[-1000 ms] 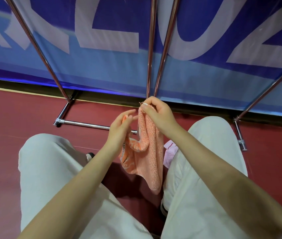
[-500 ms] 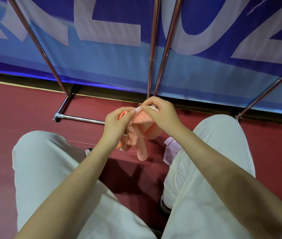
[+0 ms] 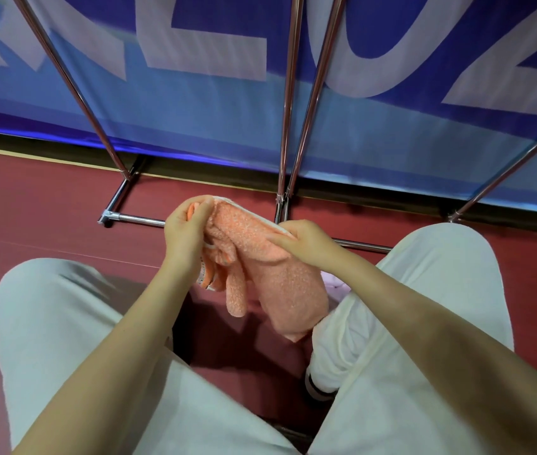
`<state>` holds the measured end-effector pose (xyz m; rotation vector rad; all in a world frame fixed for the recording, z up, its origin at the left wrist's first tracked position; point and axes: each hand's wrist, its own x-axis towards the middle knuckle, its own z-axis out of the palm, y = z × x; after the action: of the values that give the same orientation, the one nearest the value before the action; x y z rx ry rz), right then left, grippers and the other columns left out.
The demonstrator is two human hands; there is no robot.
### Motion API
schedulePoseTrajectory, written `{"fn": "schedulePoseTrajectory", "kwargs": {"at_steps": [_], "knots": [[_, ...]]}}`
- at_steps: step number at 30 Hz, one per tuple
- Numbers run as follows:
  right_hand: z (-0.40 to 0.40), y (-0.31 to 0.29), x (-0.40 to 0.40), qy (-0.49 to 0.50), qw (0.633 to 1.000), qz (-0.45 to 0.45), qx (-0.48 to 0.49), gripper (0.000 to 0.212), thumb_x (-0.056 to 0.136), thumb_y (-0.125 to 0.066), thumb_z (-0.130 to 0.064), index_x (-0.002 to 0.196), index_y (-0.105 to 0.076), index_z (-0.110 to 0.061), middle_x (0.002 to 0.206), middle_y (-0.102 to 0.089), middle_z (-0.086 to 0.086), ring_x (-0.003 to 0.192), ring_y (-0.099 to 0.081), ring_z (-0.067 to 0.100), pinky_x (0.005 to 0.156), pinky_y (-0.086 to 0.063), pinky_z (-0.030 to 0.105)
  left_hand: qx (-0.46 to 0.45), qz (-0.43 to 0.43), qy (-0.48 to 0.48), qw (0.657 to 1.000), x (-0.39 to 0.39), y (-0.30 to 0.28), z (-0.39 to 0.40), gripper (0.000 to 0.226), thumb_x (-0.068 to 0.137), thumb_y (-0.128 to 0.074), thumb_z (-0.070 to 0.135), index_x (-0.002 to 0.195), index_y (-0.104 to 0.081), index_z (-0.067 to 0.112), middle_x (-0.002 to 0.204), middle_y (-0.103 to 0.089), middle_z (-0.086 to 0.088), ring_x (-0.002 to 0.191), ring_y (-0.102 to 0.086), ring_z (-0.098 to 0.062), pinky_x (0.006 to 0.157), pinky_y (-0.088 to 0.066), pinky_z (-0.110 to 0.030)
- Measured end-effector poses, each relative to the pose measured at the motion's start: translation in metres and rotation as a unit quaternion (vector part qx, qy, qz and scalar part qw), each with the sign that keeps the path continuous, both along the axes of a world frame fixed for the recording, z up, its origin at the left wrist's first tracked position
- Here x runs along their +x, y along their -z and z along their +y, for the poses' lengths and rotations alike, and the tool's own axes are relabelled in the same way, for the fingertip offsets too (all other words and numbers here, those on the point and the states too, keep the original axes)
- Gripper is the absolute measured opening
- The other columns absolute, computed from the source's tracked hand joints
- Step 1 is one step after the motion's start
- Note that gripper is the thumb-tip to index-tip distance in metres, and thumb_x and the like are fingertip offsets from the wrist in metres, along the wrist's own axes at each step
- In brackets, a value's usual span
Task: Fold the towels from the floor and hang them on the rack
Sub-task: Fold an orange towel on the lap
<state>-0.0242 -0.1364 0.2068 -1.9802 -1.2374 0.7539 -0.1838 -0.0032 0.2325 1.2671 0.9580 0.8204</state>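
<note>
Orange towel mid-fold, rack bare in view

The left hand [image 3: 183,236] and right hand [image 3: 306,243] pinch the orange towel [image 3: 270,274] along its top edge, cloth sagging below the fingers; the rack [image 3: 288,126] beyond the fingertips holds nothing visible.

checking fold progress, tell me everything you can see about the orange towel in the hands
The small orange fluffy terry towel has a white trimmed edge along its top. It is bunched, not yet neatly folded, held in the air above the dark red floor, between the knees. The left hand grips its left end and the right hand pinches the top edge. The body sags down to the right, and a narrow flap dangles below the middle.
</note>
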Motion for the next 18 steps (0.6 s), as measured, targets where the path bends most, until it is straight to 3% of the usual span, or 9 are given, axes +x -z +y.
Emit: {"fn": "schedulePoseTrajectory", "kwargs": {"at_steps": [8, 13, 18], "knots": [[-0.008, 0.023, 0.013, -0.027, 0.997, -0.002, -0.076, 0.038, 0.096, -0.055, -0.031, 0.068, -0.052, -0.004, 0.066, -0.045, 0.005, 0.062, -0.039, 0.013, 0.059, -0.03, 0.031, -0.042, -0.015, -0.108, 0.993, -0.016, 0.003, 0.029, 0.016, 0.093, -0.059, 0.017, 0.081, -0.067, 0.023, 0.076, -0.063, 0.006, 0.071, -0.059, -0.005, 0.07, -0.05, -0.022], [-0.02, 0.033, 0.024, -0.049, 0.991, -0.046, -0.116, 0.032, 0.097, -0.053, -0.025, 0.067, -0.053, -0.013, 0.067, -0.05, -0.003, 0.065, -0.044, 0.012, 0.059, -0.032, 0.021, -0.027, -0.01, -0.151, 0.988, -0.028, 0.005, 0.042, 0.011, 0.091, -0.06, 0.017, 0.085, -0.069, 0.021, 0.078, -0.063, 0.006, 0.073, -0.058, -0.005, 0.073, -0.049, -0.022], [-0.036, 0.045, 0.036, -0.045, 0.982, -0.083, -0.161, 0.036, 0.096, -0.052, -0.029, 0.062, -0.048, -0.019, 0.067, -0.051, -0.004, 0.067, -0.047, 0.015, 0.065, -0.035, 0.032, -0.017, 0.005, -0.16, 0.987, -0.035, 0.012, 0.043, 0.015, 0.092, -0.06, 0.018, 0.101, -0.069, 0.012, 0.079, -0.062, 0.007, 0.074, -0.057, -0.004, 0.072, -0.048, -0.021]]}}
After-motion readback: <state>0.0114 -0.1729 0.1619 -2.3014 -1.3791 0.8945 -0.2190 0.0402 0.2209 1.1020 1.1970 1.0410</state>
